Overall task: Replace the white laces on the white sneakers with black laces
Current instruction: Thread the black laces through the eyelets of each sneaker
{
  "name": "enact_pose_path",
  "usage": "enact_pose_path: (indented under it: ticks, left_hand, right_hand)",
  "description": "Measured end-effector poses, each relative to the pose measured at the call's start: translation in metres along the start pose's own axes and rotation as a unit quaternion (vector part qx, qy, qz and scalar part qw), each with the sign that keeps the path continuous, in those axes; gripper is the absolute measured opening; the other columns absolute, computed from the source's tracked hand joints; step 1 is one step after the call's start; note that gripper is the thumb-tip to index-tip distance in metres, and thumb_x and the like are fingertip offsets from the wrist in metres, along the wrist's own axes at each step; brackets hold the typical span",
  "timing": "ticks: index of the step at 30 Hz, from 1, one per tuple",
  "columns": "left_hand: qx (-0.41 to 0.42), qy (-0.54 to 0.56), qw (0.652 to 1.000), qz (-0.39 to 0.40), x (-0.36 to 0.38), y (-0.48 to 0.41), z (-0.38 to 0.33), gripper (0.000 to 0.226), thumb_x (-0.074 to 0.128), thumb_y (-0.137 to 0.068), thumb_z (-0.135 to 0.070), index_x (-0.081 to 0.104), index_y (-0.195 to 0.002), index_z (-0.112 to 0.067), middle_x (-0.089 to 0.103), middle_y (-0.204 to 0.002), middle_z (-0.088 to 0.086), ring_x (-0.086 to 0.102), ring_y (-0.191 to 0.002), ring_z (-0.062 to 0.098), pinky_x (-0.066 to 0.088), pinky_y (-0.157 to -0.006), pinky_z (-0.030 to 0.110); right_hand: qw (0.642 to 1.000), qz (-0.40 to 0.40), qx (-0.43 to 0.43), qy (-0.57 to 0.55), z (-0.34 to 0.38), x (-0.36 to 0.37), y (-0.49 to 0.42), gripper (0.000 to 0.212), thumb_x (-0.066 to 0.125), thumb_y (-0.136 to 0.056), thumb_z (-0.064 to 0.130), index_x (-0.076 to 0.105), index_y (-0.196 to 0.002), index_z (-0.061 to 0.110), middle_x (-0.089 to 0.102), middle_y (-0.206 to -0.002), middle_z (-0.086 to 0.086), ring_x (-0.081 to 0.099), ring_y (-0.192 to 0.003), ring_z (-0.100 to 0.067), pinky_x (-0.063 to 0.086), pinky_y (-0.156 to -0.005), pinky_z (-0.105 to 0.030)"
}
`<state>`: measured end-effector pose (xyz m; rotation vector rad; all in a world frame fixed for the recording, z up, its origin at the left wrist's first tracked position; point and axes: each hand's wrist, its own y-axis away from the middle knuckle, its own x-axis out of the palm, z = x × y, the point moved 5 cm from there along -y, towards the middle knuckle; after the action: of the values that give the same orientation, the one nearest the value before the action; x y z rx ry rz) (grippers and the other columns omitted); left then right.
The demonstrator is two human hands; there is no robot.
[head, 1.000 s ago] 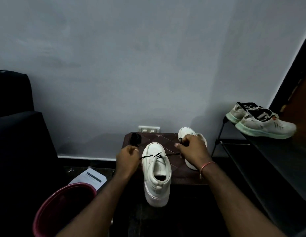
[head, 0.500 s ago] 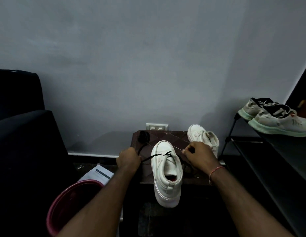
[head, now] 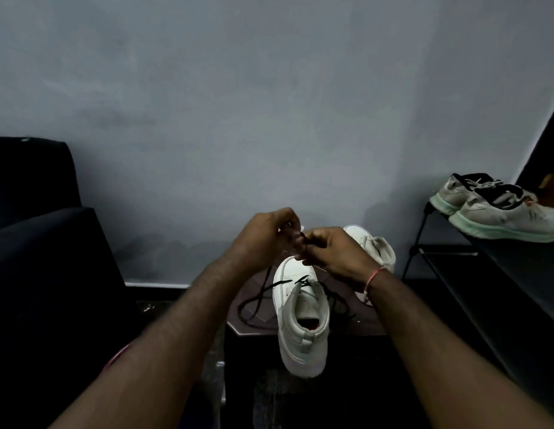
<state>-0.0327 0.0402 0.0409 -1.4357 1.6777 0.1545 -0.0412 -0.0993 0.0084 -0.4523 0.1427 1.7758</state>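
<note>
Both grips up over the toe of the near white sneaker (head: 300, 320), fingertips touching each other.

Left grip (head: 263, 233): fingers curled, pinching an end of the black lace (head: 301, 280).

Right grip (head: 334, 255): fingers curled likewise, pinching the lace right where it meets the left. Finer detail of the hold too small and dark to make out.

From the grips, lace down the left side in a loose loop onto the table (head: 362, 328), then across the sneaker's lower eyelets. More black lace in a tangle just right of the shoe.

Near sneaker upright on the table, toe toward the wall, heel out over the near edge.

Second white sneaker (head: 375, 246) behind the right grip, partly hidden, on the same table.

Red thread (head: 373, 278) round the right wrist.

Off right: pair of worn running shoes (head: 498, 212) on a dark rack (head: 517, 274).

Off left: black armchair (head: 37, 227).
</note>
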Motion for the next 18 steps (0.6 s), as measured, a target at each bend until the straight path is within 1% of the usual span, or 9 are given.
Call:
enact_pose_path:
  ticks: [3, 5, 7, 8, 10, 12, 14, 16, 18]
  left_hand:
    - [-0.032, -0.079, 0.993, 0.080, 0.005, -0.004, 0.011, 0.017, 0.060, -0.085, 0.001, 0.063, -0.099, -0.007, 0.070, -0.089, 0.012, 0.057, -0.058, 0.002, 0.038, -0.052, 0.014]
    - [-0.067, -0.222, 0.963, 0.138, 0.001, -0.007, 0.029, 0.015, 0.060, -0.086, -0.008, 0.066, -0.100, -0.005, 0.070, -0.097, 0.016, 0.065, -0.081, 0.025, 0.039, -0.064, 0.022]
    - [-0.114, -0.291, 0.940, 0.137, -0.012, -0.014, 0.047, 0.018, 0.057, -0.087, -0.010, 0.069, -0.098, -0.002, 0.071, -0.097, 0.018, 0.067, -0.090, 0.033, 0.046, -0.072, 0.027]
    - [-0.140, -0.267, 0.948, 0.102, -0.022, -0.021, 0.054, 0.017, 0.058, -0.087, -0.007, 0.071, -0.097, -0.002, 0.072, -0.096, 0.018, 0.069, -0.088, 0.032, 0.051, -0.073, 0.028]
    - [-0.179, -0.068, 0.981, -0.020, -0.042, -0.035, 0.058, 0.022, 0.064, -0.084, 0.000, 0.068, -0.105, -0.004, 0.071, -0.104, 0.015, 0.070, -0.085, 0.026, 0.056, -0.067, 0.026]
    - [-0.156, 0.131, 0.978, -0.055, -0.039, -0.041, 0.044, 0.053, 0.070, -0.082, -0.002, 0.054, -0.131, -0.012, 0.056, -0.128, 0.003, 0.063, -0.099, 0.018, 0.052, -0.070, 0.022]
    - [-0.144, 0.142, 0.979, -0.025, -0.015, -0.031, 0.030, 0.072, 0.073, -0.081, -0.012, 0.038, -0.144, -0.020, 0.040, -0.132, -0.007, 0.053, -0.111, 0.015, 0.053, -0.082, 0.030]
    - [-0.139, 0.098, 0.985, -0.027, 0.016, -0.008, 0.026, 0.070, 0.071, -0.074, -0.017, 0.044, -0.139, -0.018, 0.049, -0.134, -0.003, 0.055, -0.109, 0.015, 0.051, -0.088, 0.030]
    - [-0.131, 0.060, 0.989, -0.011, 0.051, 0.021, 0.025, 0.058, 0.065, -0.069, -0.019, 0.055, -0.126, -0.017, 0.059, -0.123, 0.003, 0.058, -0.107, 0.016, 0.045, -0.090, 0.022]
  right_hand:
    - [0.994, -0.094, 0.030, 0.047, -0.009, -0.025, -0.001, 0.017, 0.053, -0.096, 0.008, 0.065, -0.085, 0.005, 0.067, -0.074, -0.012, 0.060, -0.060, -0.017, 0.046, -0.051, -0.023]
    - [0.981, -0.181, 0.070, -0.018, -0.016, -0.047, 0.002, 0.022, 0.047, -0.099, 0.015, 0.059, -0.082, 0.008, 0.065, -0.068, -0.014, 0.057, -0.049, -0.022, 0.038, -0.041, -0.021]
    - [0.962, -0.233, 0.106, -0.097, -0.022, -0.064, 0.008, 0.030, 0.045, -0.102, 0.027, 0.053, -0.078, 0.009, 0.060, -0.062, -0.013, 0.052, -0.041, -0.021, 0.033, -0.036, -0.018]
    - [0.954, -0.245, 0.122, -0.121, -0.025, -0.069, 0.011, 0.035, 0.044, -0.101, 0.034, 0.051, -0.077, 0.010, 0.059, -0.060, -0.012, 0.050, -0.038, -0.019, 0.032, -0.035, -0.017]
    - [0.942, -0.249, 0.146, -0.169, -0.030, -0.070, 0.013, 0.041, 0.042, -0.101, 0.042, 0.049, -0.074, 0.012, 0.059, -0.058, -0.010, 0.049, -0.037, -0.017, 0.033, -0.037, -0.018]
    - [0.925, -0.241, 0.164, -0.243, -0.036, -0.062, 0.010, 0.043, 0.040, -0.101, 0.044, 0.047, -0.071, 0.014, 0.060, -0.055, -0.007, 0.052, -0.038, -0.017, 0.036, -0.043, -0.021]
    - [0.901, -0.225, 0.173, -0.327, -0.041, -0.047, 0.006, 0.043, 0.039, -0.101, 0.042, 0.046, -0.070, 0.015, 0.062, -0.055, -0.007, 0.058, -0.045, -0.019, 0.042, -0.050, -0.026]
    - [0.877, -0.200, 0.181, -0.398, -0.048, -0.028, 0.004, 0.034, 0.039, -0.102, 0.029, 0.049, -0.075, 0.011, 0.062, -0.067, -0.013, 0.063, -0.060, -0.024, 0.049, -0.057, -0.031]
    - [0.877, -0.178, 0.189, -0.405, -0.058, -0.012, 0.005, 0.017, 0.042, -0.096, 0.004, 0.050, -0.082, 0.006, 0.061, -0.082, -0.018, 0.065, -0.072, -0.028, 0.056, -0.062, -0.031]
